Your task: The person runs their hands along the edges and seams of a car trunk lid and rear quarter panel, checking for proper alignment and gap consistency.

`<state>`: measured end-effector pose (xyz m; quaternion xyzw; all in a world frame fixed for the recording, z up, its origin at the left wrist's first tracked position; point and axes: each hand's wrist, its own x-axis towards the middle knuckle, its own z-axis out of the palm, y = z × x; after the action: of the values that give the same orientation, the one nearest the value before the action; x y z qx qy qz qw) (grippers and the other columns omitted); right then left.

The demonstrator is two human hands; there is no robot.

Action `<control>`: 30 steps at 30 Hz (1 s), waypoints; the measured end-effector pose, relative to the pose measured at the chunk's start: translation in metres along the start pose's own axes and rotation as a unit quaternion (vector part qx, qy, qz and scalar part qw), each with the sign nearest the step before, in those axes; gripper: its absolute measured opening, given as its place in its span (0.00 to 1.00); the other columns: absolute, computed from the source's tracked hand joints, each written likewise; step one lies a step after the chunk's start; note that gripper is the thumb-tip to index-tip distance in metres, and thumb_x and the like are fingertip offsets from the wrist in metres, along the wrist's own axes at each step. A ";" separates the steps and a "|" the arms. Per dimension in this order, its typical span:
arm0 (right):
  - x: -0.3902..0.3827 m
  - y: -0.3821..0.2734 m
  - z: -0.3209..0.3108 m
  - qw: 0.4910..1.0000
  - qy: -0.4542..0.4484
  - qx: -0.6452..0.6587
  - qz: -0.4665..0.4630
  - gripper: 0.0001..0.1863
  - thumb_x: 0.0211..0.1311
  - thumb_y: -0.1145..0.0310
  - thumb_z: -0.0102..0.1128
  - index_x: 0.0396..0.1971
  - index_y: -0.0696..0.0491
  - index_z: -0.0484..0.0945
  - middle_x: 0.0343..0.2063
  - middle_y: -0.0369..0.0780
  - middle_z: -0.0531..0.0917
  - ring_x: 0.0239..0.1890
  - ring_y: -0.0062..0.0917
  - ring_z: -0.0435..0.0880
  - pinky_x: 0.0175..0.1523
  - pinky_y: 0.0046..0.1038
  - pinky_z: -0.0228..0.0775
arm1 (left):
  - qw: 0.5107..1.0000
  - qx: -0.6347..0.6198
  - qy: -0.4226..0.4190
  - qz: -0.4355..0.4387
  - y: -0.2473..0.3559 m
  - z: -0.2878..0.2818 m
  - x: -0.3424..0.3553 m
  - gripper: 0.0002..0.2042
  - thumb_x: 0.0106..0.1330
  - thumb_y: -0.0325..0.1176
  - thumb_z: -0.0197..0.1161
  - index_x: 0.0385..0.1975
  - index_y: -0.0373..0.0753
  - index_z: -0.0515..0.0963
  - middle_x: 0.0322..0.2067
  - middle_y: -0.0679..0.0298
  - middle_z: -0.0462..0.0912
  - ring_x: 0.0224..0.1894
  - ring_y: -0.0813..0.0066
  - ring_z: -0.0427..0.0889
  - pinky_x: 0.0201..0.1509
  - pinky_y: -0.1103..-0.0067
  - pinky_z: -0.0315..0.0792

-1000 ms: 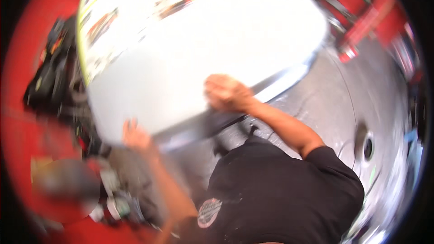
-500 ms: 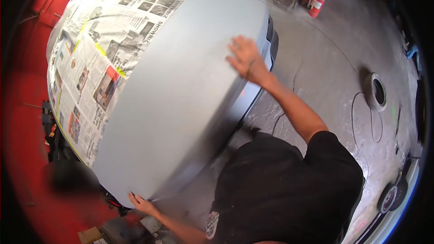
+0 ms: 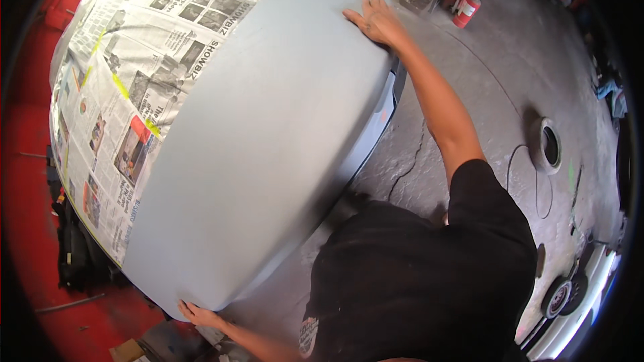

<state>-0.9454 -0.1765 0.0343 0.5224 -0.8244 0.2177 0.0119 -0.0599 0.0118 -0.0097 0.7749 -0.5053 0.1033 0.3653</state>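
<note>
A wide, smooth matte-grey car panel (image 3: 241, 134) stretches before me, its long edge curving down on the side nearest my body. Newspaper (image 3: 151, 53) held with yellow tape (image 3: 121, 87) covers the car surface beyond it. My left hand (image 3: 198, 314) rests on the panel's lower corner, fingers extended and nothing in it. At the panel's far upper end lies my right hand (image 3: 379, 21), fingers stretched over the corner and thumb apart, also holding nothing. Both palms are turned down and hidden.
To the right, a tire (image 3: 550, 145) stands on the cracked concrete floor (image 3: 483, 94), near a thin dark hose (image 3: 511, 161). A red fire extinguisher (image 3: 467, 11) is by the shelving at the top. A cardboard box (image 3: 127, 350) sits at the lower left.
My right hand has gone from above the panel's near edge to its far upper corner, the arm stretching out. My left hand stays at the lower corner. The view has shifted slightly.
</note>
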 end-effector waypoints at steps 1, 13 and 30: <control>0.017 -0.003 0.008 1.000 0.025 -0.007 0.000 0.50 0.70 0.31 0.44 0.64 0.69 0.68 0.68 0.59 0.66 0.68 0.50 0.65 0.72 0.51 0.53 | 1.000 -0.004 -0.002 -0.014 0.005 -0.002 -0.001 0.19 0.75 0.32 0.52 0.60 0.29 0.78 0.65 0.45 0.75 0.68 0.51 0.72 0.73 0.64 0.62; 0.078 -0.014 0.032 0.996 0.076 0.031 0.031 0.53 0.68 0.27 0.43 0.68 0.67 0.64 0.70 0.54 0.66 0.74 0.45 0.60 0.76 0.46 0.49 | 0.999 0.004 -0.019 -0.031 0.000 -0.004 0.004 0.19 0.75 0.31 0.52 0.61 0.28 0.77 0.66 0.46 0.74 0.69 0.51 0.71 0.74 0.65 0.61; -0.251 0.167 0.182 0.856 -0.094 0.350 0.368 0.35 0.71 0.36 0.52 0.55 0.56 0.80 0.40 0.44 0.87 0.35 0.31 0.88 0.30 0.32 0.76 | 1.000 0.001 -0.009 -0.001 0.022 -0.003 -0.004 0.20 0.76 0.35 0.52 0.62 0.31 0.77 0.67 0.45 0.72 0.70 0.49 0.68 0.75 0.62 0.58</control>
<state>-0.9386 0.0308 -0.2501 0.1685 -0.8229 0.4304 -0.3305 -0.0804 0.0121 0.0004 0.7765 -0.5081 0.0960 0.3601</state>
